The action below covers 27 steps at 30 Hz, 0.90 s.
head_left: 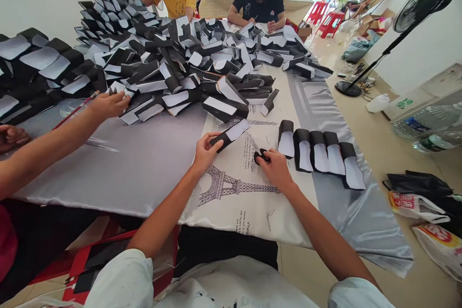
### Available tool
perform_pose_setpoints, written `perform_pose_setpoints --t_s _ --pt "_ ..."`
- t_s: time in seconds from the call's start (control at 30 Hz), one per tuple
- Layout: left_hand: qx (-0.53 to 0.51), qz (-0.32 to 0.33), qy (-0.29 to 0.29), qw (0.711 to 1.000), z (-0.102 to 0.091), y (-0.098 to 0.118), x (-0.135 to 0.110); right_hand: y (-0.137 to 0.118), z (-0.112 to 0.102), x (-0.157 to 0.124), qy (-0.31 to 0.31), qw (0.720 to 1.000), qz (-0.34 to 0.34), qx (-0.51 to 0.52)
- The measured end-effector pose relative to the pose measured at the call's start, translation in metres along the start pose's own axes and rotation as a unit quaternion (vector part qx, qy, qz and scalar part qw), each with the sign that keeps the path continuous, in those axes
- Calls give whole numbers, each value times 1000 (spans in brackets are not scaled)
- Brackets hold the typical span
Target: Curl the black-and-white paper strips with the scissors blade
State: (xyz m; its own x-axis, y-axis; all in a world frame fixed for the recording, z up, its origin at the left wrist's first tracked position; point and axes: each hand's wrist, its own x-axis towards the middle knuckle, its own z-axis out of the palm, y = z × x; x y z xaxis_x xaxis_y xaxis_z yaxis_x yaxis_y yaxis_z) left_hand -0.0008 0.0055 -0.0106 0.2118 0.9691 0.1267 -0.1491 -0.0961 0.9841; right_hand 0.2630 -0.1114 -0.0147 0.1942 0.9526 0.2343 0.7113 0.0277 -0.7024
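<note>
My left hand (205, 151) grips a folded black-and-white card piece (231, 134) by its near end, just above the table. My right hand (276, 168) is closed around a small black scissors-like tool (260, 156) whose thin tip points toward that piece. To the right, several finished black-and-white pieces (321, 154) lie overlapped in a row on the cloth. A large heap of the same pieces (187, 67) covers the middle of the table beyond my hands.
A co-worker's arm (57, 134) on the left reaches into the heap, holding a thin red stick. Two people sit at the far end. The table wears a grey satin cloth (144, 163) with an Eiffel Tower print. A standing fan (415, 14), bottles and bags are at the right.
</note>
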Motion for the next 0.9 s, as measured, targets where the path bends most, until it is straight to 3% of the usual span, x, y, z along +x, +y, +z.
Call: perform_pose_setpoints --t_s 0.33,0.5,0.73,0.9 --pt "-2 6 -17 1000 -1 2 -2 -3 -2 -1 24 999 24 -2" --pt "-7 9 -25 1000 -1 3 -2 2 -1 0 11 1000 1 -7" --pt "-12 7 1 1000 -1 -1 1 2 -7 4 47 999 7 -22" --pt "-9 13 34 999 -1 1 1 -2 -7 3 38 999 16 -17"
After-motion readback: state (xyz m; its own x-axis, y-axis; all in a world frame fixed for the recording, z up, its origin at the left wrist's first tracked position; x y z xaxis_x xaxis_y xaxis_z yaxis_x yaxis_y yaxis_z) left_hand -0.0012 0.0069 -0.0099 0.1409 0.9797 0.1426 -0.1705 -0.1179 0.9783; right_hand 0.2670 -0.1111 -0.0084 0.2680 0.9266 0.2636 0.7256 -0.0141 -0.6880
